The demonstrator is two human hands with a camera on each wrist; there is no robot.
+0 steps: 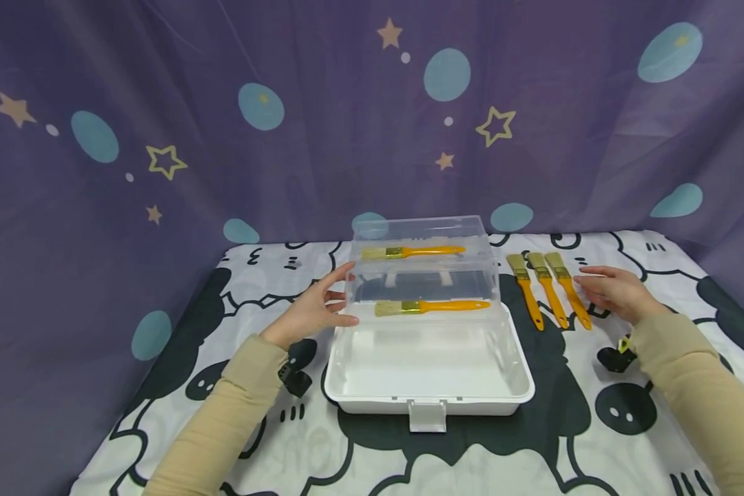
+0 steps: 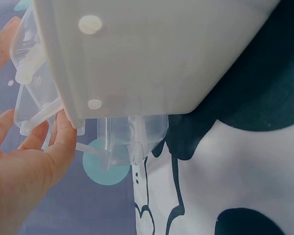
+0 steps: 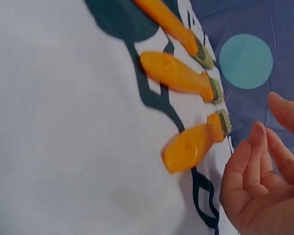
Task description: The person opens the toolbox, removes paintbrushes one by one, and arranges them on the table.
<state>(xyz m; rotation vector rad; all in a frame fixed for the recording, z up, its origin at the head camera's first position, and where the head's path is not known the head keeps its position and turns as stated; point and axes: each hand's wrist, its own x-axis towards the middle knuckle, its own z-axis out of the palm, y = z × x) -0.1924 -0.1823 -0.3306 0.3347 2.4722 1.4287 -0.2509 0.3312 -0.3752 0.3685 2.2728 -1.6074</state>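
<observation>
A white storage box (image 1: pixel 428 408) stands with its clear lid (image 1: pixel 418 226) raised at the back. Inside, one paintbrush with a yellow handle (image 1: pixel 434 251) lies in the upper clear part and another paintbrush (image 1: pixel 452 306) lies lower down. My left hand (image 1: pixel 313 308) is at the box's left side, fingers spread, fingertips right at the clear trays (image 2: pixel 44 105). To the right of the box, three more paintbrushes (image 1: pixel 550 295) lie side by side, bristles away from me. Just beside the rightmost paintbrush (image 3: pixel 190 149), my right hand (image 1: pixel 616 289) hovers with relaxed fingers, holding nothing.
A white cloth with black cartoon sheep (image 1: pixel 626 406) covers the table. Behind it hangs a purple curtain (image 1: pixel 322 151) with stars and blue ovals. The box's front latch (image 1: pixel 427 417) hangs down towards me.
</observation>
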